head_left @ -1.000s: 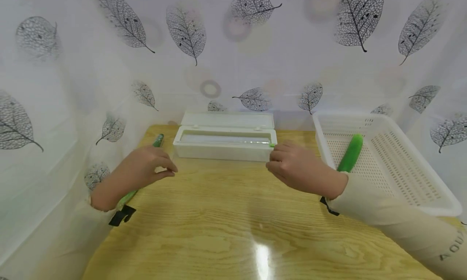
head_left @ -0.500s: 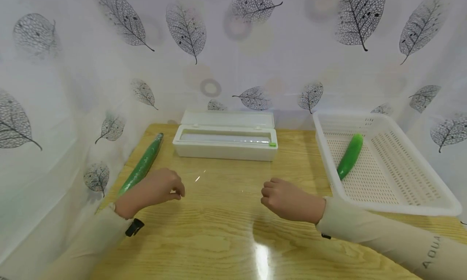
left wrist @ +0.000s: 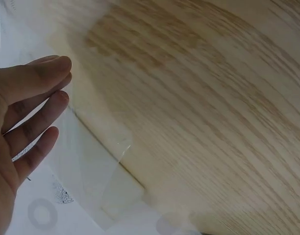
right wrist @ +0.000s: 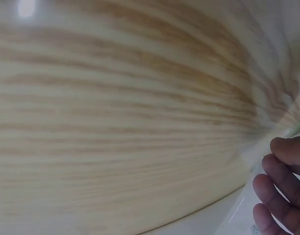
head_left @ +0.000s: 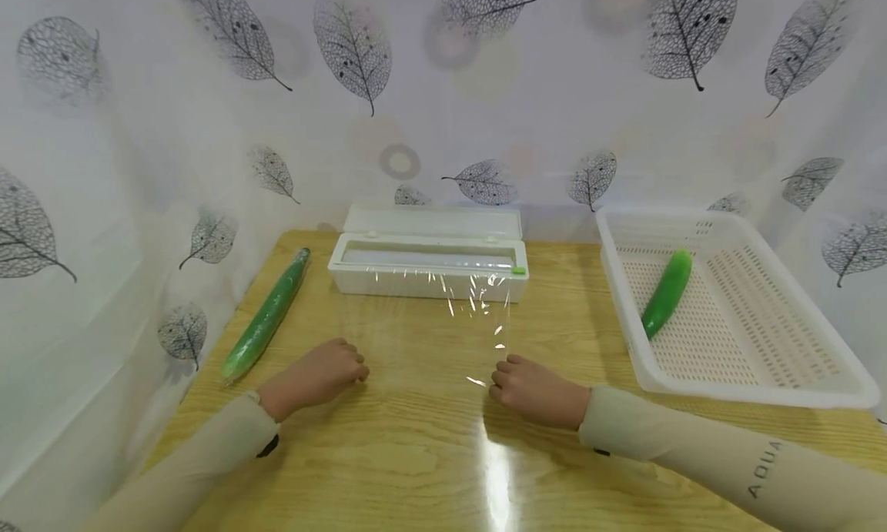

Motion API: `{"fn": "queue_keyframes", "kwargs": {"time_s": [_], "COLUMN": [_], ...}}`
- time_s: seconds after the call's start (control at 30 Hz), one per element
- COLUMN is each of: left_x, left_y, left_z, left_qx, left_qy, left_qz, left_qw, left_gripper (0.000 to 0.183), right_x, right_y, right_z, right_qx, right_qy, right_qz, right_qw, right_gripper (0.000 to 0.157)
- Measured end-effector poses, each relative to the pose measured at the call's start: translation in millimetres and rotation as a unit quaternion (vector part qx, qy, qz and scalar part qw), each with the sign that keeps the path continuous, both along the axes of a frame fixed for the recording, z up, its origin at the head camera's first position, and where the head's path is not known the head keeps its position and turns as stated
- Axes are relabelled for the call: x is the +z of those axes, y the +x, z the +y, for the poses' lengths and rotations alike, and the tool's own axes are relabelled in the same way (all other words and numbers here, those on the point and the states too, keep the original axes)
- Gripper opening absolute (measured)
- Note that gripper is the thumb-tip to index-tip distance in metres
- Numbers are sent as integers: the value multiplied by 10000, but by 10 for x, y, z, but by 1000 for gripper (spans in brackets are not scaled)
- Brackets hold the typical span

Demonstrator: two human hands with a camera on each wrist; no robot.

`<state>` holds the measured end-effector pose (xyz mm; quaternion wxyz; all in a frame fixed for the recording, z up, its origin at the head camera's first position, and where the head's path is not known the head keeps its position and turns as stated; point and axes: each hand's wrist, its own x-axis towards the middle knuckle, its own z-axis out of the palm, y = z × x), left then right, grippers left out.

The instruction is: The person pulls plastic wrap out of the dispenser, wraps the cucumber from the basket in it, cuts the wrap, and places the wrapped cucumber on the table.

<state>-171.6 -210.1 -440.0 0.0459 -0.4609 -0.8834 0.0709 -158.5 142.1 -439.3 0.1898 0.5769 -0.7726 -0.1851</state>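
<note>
At far left on the table [head_left: 388, 470] lies a cucumber [head_left: 269, 314], slanting away, with what seems to be film around it. Just right of its near end, the left hand [head_left: 315, 376] has thumb and forefinger together, pinching the near left corner of a clear film [head_left: 443, 332]. The film spans the middle, glinting, back to the near edge of the white box [head_left: 430, 242], whose lid stands open at the far side with a roll [head_left: 430, 259] inside and a green slider [head_left: 518, 270] at its right end. The right hand [head_left: 532, 393] mirrors the left, its grip clamped on the near right corner. Farther right, a second cucumber [head_left: 667, 293] lies in the white basket [head_left: 758, 397], against its left side. The step in hand looks like drawing out film; whether it is cut free I cannot tell. The next move calls for both corners kept level and taut, so the sheet neither folds nor clings to itself.
</note>
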Motion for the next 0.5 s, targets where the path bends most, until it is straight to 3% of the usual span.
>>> {"fn": "queue_keyframes", "kwargs": {"time_s": [0.13, 0.33, 0.5], "left_x": [-37, -2, 16], "left_y": [-15, -57, -59], "left_z": [-6, -17, -51], "left_qx": [-25, -41, -202], "left_qy": [-67, 287, 374], "left_qz": [-58, -562, -537], "left_qw": [10000, 9980, 9977], "left_gripper": [8, 8, 14], "right_x": [-42, -38, -33], "right_y": [-12, -20, -32], "right_z": [-19, -18, -2], "right_qx": [-53, -121, -151], "right_qy": [225, 332, 356], "right_qz": [7, -122, -198], "right_qw": [9997, 9993, 9991], "right_gripper": [12, 12, 12]}}
